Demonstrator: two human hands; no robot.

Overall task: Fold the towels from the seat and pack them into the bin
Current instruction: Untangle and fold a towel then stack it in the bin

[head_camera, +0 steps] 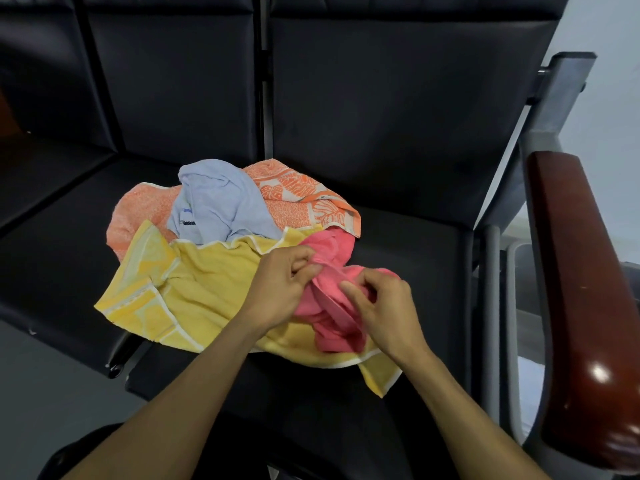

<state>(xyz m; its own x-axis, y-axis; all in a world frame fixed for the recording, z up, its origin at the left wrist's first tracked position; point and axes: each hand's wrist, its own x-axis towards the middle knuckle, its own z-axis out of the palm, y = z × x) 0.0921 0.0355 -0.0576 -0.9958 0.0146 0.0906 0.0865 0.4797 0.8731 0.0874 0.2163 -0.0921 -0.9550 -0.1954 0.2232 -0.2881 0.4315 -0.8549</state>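
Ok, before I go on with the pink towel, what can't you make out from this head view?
- The bin: only a pale rim shows past the armrest, which covers the rest; cannot tell if it is the bin.
- Pink towel: its edges are bunched under both hands, left hand and right hand.
- Yellow towel: partly under the arms and the pink one.
- Orange towel: part lies beneath the blue towel, so one piece or two is unclear.

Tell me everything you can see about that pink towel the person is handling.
The pink towel is a small, soft terry-looking cloth in coral pink, crumpled and unfolded. It lies on top of the yellow towel at the front of the black seat, with its far end near the orange patterned towel. The left hand pinches its upper edge; the right hand grips its bunched middle.
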